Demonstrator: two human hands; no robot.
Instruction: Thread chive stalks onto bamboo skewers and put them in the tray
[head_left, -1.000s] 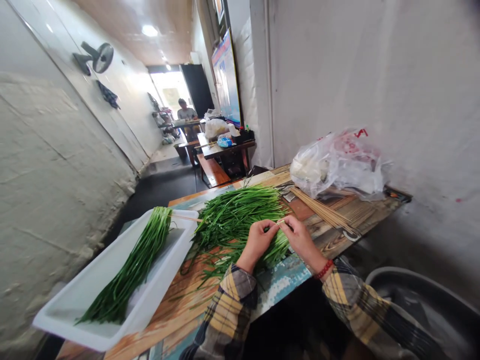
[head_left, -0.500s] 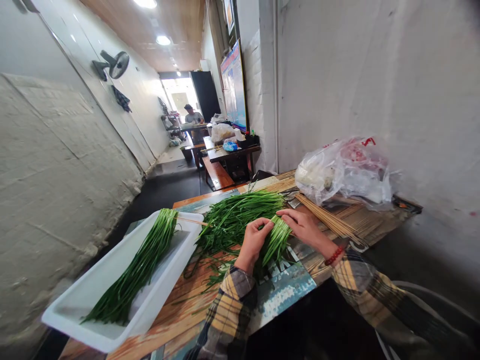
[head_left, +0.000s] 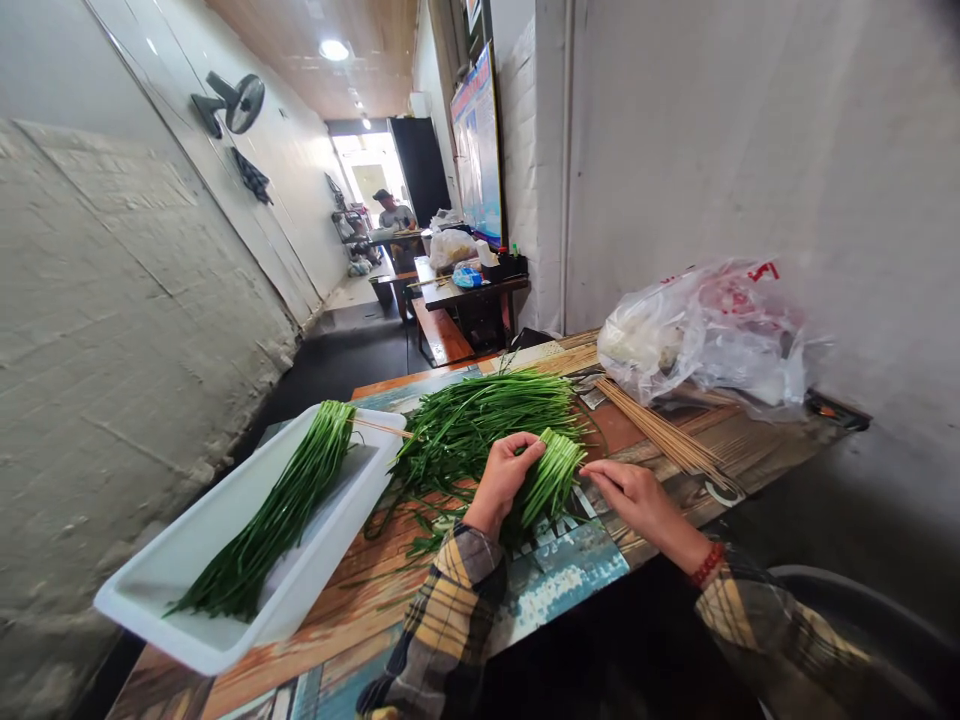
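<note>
Left hand (head_left: 504,478): thumb and forefinger bent in and closed on a small bunch of greens (head_left: 555,472); the other fingers are tucked behind and cannot be made out.
Right hand (head_left: 637,502): thumb and forefinger nearly meet at the bunch's right edge; whether they pinch anything thin is too small to tell, and the remaining fingers are curled partly out of sight.
Small bunch: pale stalks show between the hands, above the near edge of the table (head_left: 337,605); its lower left part is hidden by the left hand.
Loose pile (head_left: 487,415): dark leaves spread on the table just beyond the left hand, partly covered by it.
White tray (head_left: 142,595): at the left, with a larger bunch (head_left: 274,530) lying lengthwise in it; a thin stick (head_left: 381,428) reaches over the rim from the pale end, its inner part hidden.
Wooden sticks (head_left: 656,425): in a bundle right of the pile, beside a plastic bag (head_left: 697,335) whose contents are blurred by the film.
Bin (head_left: 847,590): dark, lower right, mostly behind the right sleeve (head_left: 780,620).
Far end: a person (head_left: 394,213) sits at another table, hands too small to read.
</note>
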